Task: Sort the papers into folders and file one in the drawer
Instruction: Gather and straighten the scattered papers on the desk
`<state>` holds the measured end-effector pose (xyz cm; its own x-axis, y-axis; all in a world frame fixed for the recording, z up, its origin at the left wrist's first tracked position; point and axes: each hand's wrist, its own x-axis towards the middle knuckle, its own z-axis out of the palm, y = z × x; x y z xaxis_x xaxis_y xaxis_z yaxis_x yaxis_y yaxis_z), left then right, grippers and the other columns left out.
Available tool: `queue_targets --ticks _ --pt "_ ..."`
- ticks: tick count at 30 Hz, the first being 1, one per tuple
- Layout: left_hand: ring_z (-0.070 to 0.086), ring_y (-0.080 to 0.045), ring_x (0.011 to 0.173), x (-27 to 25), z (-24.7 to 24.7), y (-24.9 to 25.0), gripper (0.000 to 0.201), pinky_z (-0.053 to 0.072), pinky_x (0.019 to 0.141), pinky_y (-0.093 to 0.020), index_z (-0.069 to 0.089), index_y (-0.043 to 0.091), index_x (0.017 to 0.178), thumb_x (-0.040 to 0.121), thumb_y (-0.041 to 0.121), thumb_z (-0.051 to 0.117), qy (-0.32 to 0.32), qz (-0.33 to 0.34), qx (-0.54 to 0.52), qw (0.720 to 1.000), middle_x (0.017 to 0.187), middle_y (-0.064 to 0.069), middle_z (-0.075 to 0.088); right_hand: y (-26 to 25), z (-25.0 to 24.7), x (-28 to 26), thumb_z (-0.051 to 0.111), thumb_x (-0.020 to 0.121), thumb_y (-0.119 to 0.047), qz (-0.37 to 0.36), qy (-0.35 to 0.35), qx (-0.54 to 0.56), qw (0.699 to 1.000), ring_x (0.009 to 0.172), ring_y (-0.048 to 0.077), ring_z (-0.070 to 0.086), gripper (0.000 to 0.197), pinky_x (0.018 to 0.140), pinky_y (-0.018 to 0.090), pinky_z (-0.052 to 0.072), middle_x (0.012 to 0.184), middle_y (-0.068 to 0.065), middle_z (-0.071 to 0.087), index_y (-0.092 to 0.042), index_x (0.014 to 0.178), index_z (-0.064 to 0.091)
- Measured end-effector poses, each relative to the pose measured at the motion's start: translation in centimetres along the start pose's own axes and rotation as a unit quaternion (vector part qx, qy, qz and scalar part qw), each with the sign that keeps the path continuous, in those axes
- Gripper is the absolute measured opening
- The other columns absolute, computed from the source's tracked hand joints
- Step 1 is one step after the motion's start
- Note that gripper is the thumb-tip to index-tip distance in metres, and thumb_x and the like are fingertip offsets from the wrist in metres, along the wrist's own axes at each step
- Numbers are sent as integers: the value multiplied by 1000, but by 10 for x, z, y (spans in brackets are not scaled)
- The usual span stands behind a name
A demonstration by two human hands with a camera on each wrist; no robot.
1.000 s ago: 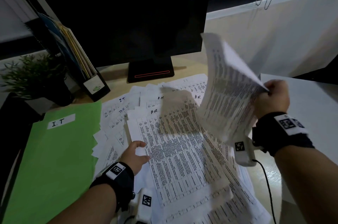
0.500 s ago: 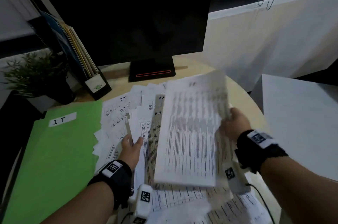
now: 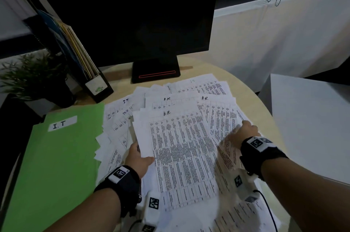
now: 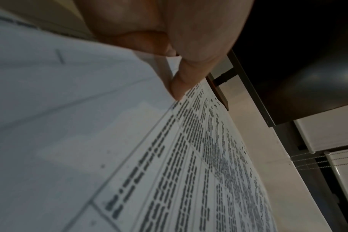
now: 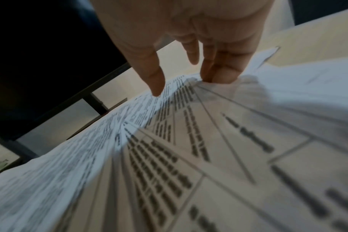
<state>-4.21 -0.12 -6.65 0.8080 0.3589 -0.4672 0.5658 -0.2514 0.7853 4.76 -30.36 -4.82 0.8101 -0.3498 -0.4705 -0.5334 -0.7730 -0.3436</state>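
Printed sheets marked H.R. and I.T. lie spread over the round table (image 3: 252, 97). A green folder (image 3: 56, 165) labelled I.T. lies flat at the left. My left hand (image 3: 139, 153) pinches the left edge of the top H.R. sheet (image 3: 181, 152), thumb above and fingers below; the left wrist view shows this hand (image 4: 173, 62) on the sheet (image 4: 188, 157). My right hand (image 3: 244, 130) rests on the sheets at the right (image 3: 221, 118). In the right wrist view its (image 5: 181, 84) straight fingers (image 5: 218, 73) press on the paper (image 5: 208, 157).
A dark monitor (image 3: 132, 19) stands at the back of the table. A black file holder (image 3: 98, 87) with upright folders and a potted plant (image 3: 32, 78) stand at the back left. A white surface (image 3: 310, 121) lies beyond the table's right edge.
My right hand brought the lifted sheet down from the upper right onto the pile and let it lie. My left hand shifted up to the top sheet's left edge and took hold.
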Motion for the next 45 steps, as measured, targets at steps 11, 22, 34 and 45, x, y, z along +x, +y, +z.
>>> queue_targets --ticks 11,22,34,45 --pt "60 -28 104 12 -1 -9 62 47 94 -38 41 5 134 79 -4 69 -4 0 24 1000 122 -12 61 10 -12 10 68 81 -21 -55 7 6 998 83 23 57 27 71 25 45 100 6 67 -19 105 57" --pt "58 -26 99 12 -1 -10 64 47 91 -35 39 5 134 78 -5 69 -4 5 19 1000 120 -13 60 -1 -10 8 50 89 -11 -139 55 -126 981 69 26 48 21 64 28 41 86 11 60 -16 69 48" --pt "57 -24 96 13 -1 -11 60 45 87 -31 42 6 132 79 -5 68 -10 12 15 1000 110 -6 59 -13 1 1 50 95 -37 -185 12 -161 969 96 32 58 36 85 35 48 106 12 54 -4 97 65" --pt "52 -22 100 9 1 -14 70 42 89 -31 29 5 138 80 -11 65 13 21 -27 999 116 -8 52 -28 9 -20 49 91 -12 -189 0 -23 982 65 22 48 18 48 24 31 66 -4 43 -19 93 33"
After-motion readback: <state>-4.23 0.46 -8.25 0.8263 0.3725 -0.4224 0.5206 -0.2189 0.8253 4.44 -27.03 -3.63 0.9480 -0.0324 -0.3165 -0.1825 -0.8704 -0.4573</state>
